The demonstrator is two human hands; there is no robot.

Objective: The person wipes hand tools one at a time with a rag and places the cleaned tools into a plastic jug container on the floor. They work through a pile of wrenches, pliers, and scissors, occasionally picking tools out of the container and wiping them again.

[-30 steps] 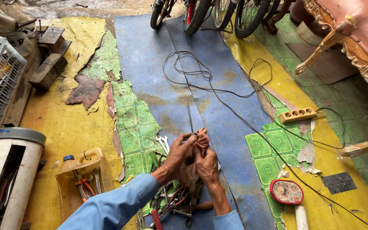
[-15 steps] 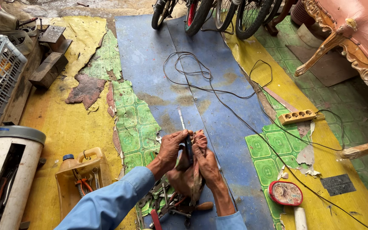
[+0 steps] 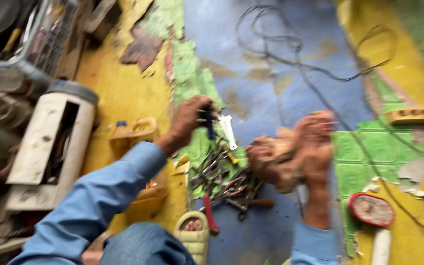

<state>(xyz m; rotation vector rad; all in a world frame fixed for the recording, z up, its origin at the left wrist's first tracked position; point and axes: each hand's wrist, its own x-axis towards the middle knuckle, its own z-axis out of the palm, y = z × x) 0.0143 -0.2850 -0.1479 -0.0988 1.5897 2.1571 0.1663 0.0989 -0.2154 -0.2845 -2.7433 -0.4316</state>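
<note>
— What is the left hand (image 3: 188, 119) doing?

— Its grip is closed tight around a thin dark tool with a blue handle (image 3: 208, 122). The tool points down at the floor, just above a small white flat spanner (image 3: 228, 131).

— And the right hand (image 3: 314, 147)?

— It is wrapped around a lumpy brown bundle (image 3: 271, 159), maybe a rag or a part. The picture is blurry, so I cannot tell what it is. The hands are well apart.

— What is under them?

— A messy pile of metal hand tools (image 3: 224, 181) on the blue floor mat (image 3: 271, 64). A long black wire (image 3: 310, 68) loops across the mat.

— So what step is this?

— I think the tool is coming down to the pile, maybe to be put back or swapped.

— What does the next move need?

— A slow, careful reach, and a firm hold on the bundle.
</note>
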